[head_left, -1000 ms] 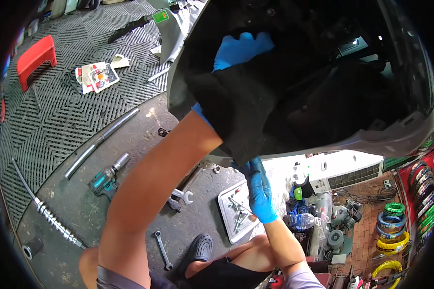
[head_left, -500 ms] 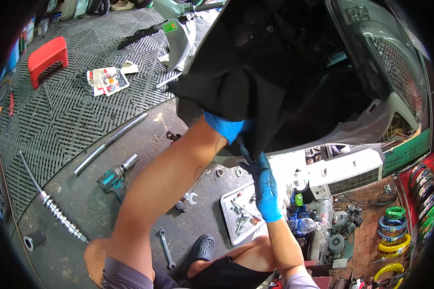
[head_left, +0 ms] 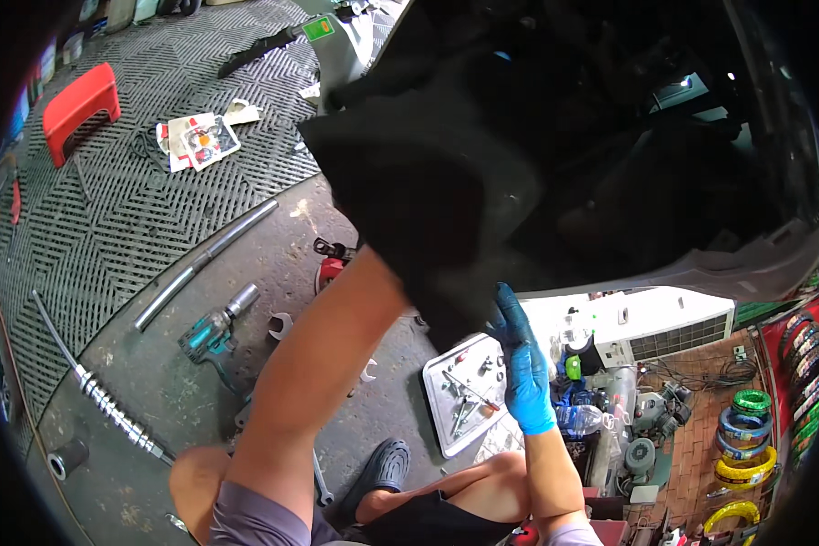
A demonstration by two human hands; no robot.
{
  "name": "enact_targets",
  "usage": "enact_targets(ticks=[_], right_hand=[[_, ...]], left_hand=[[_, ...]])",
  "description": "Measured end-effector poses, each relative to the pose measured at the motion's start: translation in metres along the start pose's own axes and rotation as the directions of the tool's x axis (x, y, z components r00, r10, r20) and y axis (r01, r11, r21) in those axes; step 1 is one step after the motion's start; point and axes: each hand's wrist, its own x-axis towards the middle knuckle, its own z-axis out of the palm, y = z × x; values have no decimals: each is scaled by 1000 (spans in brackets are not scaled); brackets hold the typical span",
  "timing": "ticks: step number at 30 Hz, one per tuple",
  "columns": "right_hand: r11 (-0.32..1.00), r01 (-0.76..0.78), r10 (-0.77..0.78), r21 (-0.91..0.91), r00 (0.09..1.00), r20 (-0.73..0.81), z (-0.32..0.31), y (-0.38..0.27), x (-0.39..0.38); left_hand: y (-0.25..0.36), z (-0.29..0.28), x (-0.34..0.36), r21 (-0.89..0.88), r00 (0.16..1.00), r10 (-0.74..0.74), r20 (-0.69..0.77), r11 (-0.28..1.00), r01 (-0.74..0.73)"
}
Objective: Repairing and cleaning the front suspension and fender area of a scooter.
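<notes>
A large black panel (head_left: 428,182), the dark underside of a raised vehicle body, fills the upper centre and right of the view and hangs over the person. Below it lies a grey ribbed floor mat (head_left: 109,209) on the left and bare concrete (head_left: 155,400) in front.

The left forearm rises from the lower edge and passes behind the lower edge of the black panel; the left hand is hidden there, so its grip cannot be determined. The right hand (head_left: 521,364), in a blue glove, is raised with the fingers extended and resting against the panel's lower edge; it does not appear clamped around anything. The two hands are apart.

A white appliance casing with a grille (head_left: 655,323) stands under the panel on the right. A red stool (head_left: 77,105) sits on the mat at far left. A long grey bar (head_left: 205,264) lies across the mat's edge, and a flexible metal hose (head_left: 96,387) lies nearer the left rim.

A white parts tray (head_left: 441,428), holding small tools and fasteners, lies on the concrete just beside the right hand in the view. A teal power wrench (head_left: 211,332) lies near the left forearm, with an open spanner (head_left: 280,325) just beside it. Printed papers (head_left: 196,141) lie on the mat. Coloured coils of wire (head_left: 746,437) are stacked at far right
</notes>
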Motion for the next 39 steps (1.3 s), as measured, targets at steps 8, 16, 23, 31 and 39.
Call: enact_targets(ticks=[8, 16, 23, 31, 39], right_hand=[[948, -255, 241, -189, 966, -92, -27, 38, -23], [718, 215, -172, -662, 976, 131, -49, 102, -41], [990, -141, 140, -21, 990, -29, -21, 99, -31], [871, -196, 189, -450, 980, -62, -5, 36, -16], [899, -134, 126, -417, 991, -45, -28, 81, -29]], left_hand=[[74, -49, 68, 87, 901, -167, 401, 986, 144], [53, -58, 60, 41, 957, -75, 280, 997, 66], [28, -47, 56, -72, 992, 10, 125, 997, -1], [65, -80, 85, 95, 916, -27, 400, 995, -12], [16, -5, 64, -951, 989, 143, 27, 309, -19]])
